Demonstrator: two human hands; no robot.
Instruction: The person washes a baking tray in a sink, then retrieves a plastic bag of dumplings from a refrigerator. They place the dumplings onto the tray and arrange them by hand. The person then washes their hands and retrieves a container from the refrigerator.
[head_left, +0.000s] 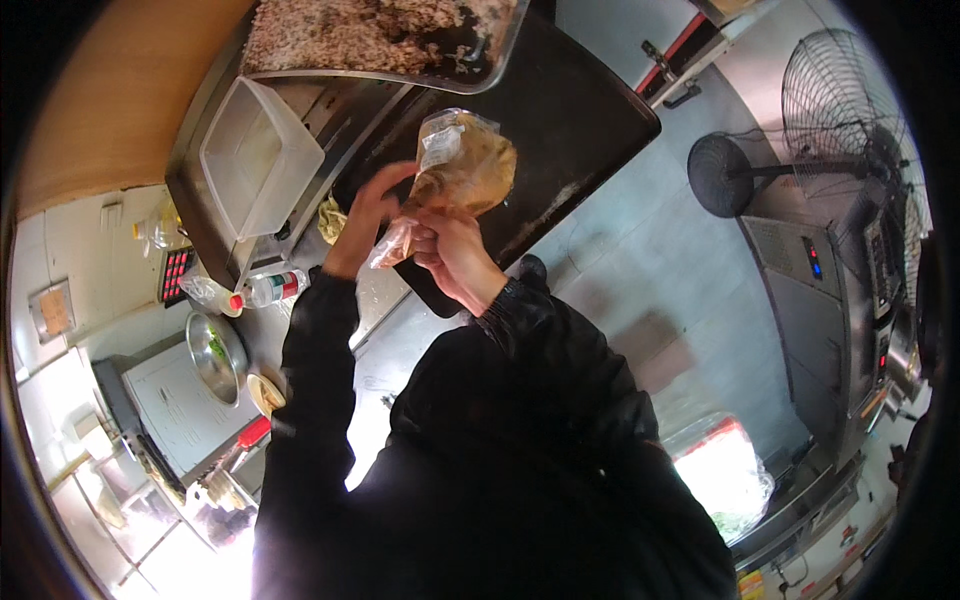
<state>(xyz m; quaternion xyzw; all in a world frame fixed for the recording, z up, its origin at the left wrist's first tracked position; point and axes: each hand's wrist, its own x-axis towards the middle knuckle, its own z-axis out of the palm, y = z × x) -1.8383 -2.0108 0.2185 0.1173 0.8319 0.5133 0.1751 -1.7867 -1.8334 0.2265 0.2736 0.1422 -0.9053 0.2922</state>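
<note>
My right hand (458, 255) grips the gathered neck of a clear plastic bag (469, 169) with brown contents, and the bag's loose end sticks out to the left. My left hand (369, 214) is beside the bag, slightly blurred, fingers apart, its fingertips near the bag's left side; whether they touch it is unclear. Under the bag lies a large dark baking tray (574, 112). Beyond it, a metal tray (390, 76) holds a crumbly, brownish-pink food. A translucent plastic container (300, 176) stands left of my left hand.
On the left are a plastic bottle with a red cap (274, 288), a steel bowl (196, 352) with something green inside, and a red-handled tool (253, 433). A crumpled yellowish cloth (331, 221) lies by my left wrist. A black stand fan (847, 142) stands at right.
</note>
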